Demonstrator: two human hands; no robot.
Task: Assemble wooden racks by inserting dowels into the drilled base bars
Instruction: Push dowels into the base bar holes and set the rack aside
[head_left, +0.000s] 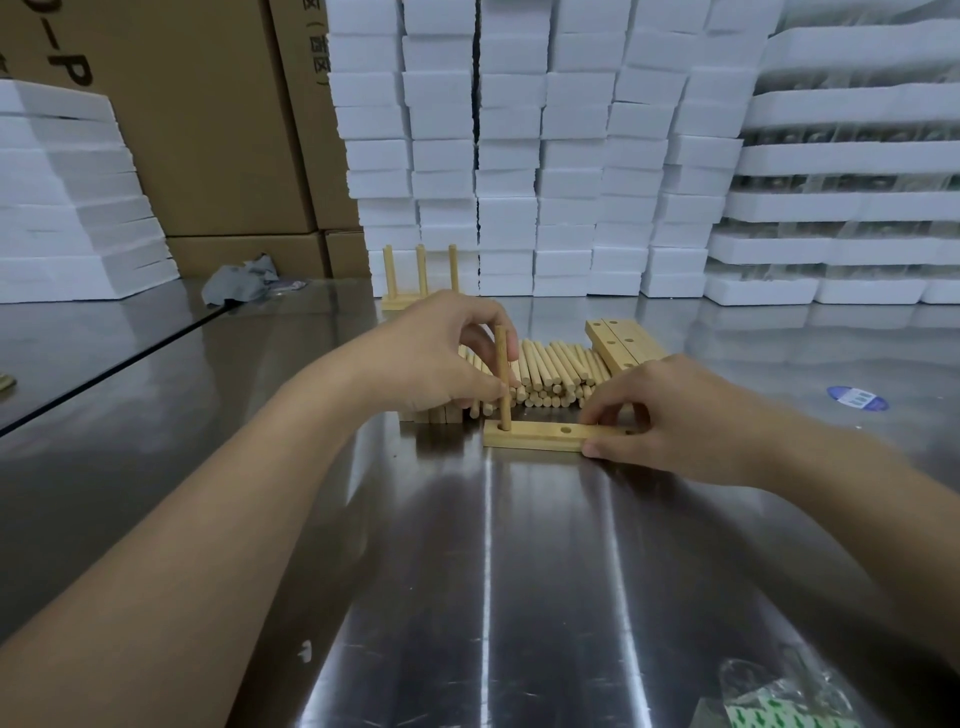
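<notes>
Crinkled clear plastic bag with green-print contents at 5 o'clock, closest to the camera, lying on the shiny metal table. Both bare forearms reach in from 7 and 4 o'clock toward frame centre.

Left hand: thumb and curled fingers pinch a single dowel around its upper half. Dowel stands upright, its lower end seated in the leftmost hole of the base bar.

Right hand: grips the right end of the base bar, thumb on the near edge, fingertips on the far edge, fingers bent.

Base bar lies flat on the table at centre, long side across the view. One empty hole shows mid-bar, another is partly seen by the right fingers.

Just behind the bar, at 12 o'clock from it: loose dowel pile, ends facing the camera. Spare drilled bars touch the pile at its 2 o'clock side. More wooden pieces under the left hand, mostly hidden.

Finished rack with three upright dowels further back, at 11 o'clock from the pile.

Background: white foam block stacks from 12 to 3 o'clock and at 9 o'clock, cardboard boxes at 11 o'clock, grey rag at 10 o'clock. Blue sticker on the table at 3 o'clock.
</notes>
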